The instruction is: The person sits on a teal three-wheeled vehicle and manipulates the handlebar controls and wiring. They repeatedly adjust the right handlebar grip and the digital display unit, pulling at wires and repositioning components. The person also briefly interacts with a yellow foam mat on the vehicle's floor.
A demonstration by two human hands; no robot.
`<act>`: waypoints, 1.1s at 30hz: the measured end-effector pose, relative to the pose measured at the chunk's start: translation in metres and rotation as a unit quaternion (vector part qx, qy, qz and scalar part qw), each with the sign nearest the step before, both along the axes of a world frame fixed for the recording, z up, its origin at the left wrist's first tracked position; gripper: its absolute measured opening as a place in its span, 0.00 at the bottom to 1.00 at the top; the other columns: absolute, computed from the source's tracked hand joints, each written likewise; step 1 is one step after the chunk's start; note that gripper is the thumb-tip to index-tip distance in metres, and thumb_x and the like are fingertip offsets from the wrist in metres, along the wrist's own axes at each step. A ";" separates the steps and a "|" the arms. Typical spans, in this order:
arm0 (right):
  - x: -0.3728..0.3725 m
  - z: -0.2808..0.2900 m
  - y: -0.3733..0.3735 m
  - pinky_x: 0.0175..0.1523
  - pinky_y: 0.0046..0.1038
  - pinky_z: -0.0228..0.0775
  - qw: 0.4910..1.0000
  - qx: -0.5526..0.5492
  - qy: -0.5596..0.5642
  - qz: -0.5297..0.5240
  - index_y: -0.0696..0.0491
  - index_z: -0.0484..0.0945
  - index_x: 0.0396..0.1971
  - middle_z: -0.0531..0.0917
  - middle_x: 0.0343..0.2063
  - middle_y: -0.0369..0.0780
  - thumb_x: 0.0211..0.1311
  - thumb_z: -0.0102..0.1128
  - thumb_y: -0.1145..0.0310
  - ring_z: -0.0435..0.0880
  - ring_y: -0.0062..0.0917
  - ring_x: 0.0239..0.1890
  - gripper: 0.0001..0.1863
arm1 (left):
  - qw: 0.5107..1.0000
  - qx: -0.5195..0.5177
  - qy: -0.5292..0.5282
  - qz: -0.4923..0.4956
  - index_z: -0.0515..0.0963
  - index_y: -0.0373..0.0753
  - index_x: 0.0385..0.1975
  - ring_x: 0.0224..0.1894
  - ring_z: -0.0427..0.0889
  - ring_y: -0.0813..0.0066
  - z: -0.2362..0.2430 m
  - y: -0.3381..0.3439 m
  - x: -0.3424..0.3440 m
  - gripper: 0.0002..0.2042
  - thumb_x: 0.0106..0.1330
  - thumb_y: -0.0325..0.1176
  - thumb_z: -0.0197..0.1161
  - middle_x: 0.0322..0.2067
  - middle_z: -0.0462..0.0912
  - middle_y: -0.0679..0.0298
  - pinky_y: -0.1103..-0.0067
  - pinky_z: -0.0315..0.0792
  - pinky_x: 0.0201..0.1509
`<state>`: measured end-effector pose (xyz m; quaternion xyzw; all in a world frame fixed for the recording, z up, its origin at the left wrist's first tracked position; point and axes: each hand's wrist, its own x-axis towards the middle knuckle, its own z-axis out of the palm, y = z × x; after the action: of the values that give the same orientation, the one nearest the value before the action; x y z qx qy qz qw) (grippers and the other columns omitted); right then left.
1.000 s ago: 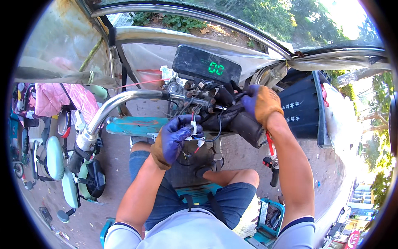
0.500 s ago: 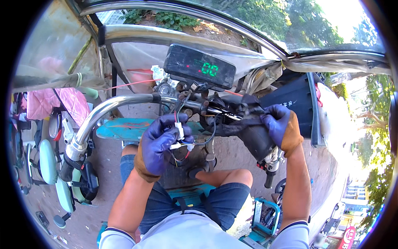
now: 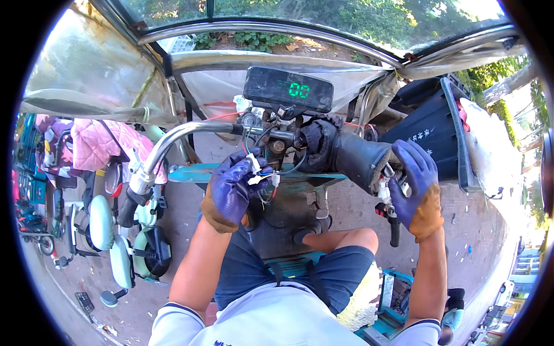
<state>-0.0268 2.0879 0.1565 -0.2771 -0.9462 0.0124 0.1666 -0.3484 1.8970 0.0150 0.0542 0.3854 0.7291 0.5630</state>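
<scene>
I sit astride a small electric vehicle, behind its chrome handlebar (image 3: 179, 138). Both hands wear purple gloves with tan cuffs. My left hand (image 3: 231, 187) pinches a white wire connector (image 3: 254, 170) on a bundle of loose wires below the handlebar's middle. My right hand (image 3: 412, 179) is at the open end of the black handlebar muff (image 3: 352, 153) on the right grip, fingers on small parts inside it. Above the bar sits a black display (image 3: 288, 89) with green digits lit.
A clear windshield and metal frame (image 3: 259, 29) arch overhead. A black panel (image 3: 433, 132) stands to the right. Parked scooters with pale green seats (image 3: 101, 222) and a pink padded cover (image 3: 95, 144) crowd the left. Bare dirt ground lies around.
My right hand slid from the inner part of the bar out to the muff's right end. My left hand stayed at the wires, and the view tilted down.
</scene>
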 end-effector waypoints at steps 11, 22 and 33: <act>-0.033 -0.026 0.034 0.72 0.44 0.67 0.997 0.042 -0.057 0.032 0.48 0.87 0.51 0.88 0.53 0.40 0.56 0.65 0.74 0.81 0.39 0.62 0.21 | 0.999 0.007 0.049 -0.005 0.81 0.39 0.58 0.53 0.88 0.63 0.013 -0.005 0.002 0.14 0.79 0.35 0.61 0.50 0.88 0.58 0.67 0.84 0.54; 0.036 -0.015 0.010 0.70 0.46 0.71 0.993 0.075 0.079 0.039 0.50 0.88 0.47 0.90 0.44 0.43 0.55 0.64 0.76 0.86 0.42 0.51 0.18 | 0.985 -0.001 0.174 0.020 0.80 0.38 0.58 0.46 0.90 0.67 0.029 0.022 -0.017 0.12 0.81 0.34 0.58 0.47 0.88 0.62 0.66 0.86 0.53; 0.099 -0.024 -0.087 0.67 0.49 0.73 0.991 0.089 0.091 0.050 0.52 0.86 0.43 0.87 0.41 0.38 0.53 0.67 0.75 0.84 0.37 0.47 0.15 | 0.974 -0.023 0.223 0.011 0.80 0.35 0.57 0.41 0.90 0.68 0.058 0.022 -0.003 0.11 0.80 0.30 0.61 0.44 0.88 0.60 0.67 0.88 0.45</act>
<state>0.0725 2.0008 0.1321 -0.2110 -0.9372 -0.0385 0.2752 -0.3514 1.9186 0.0728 0.1986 0.5184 0.6958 0.4556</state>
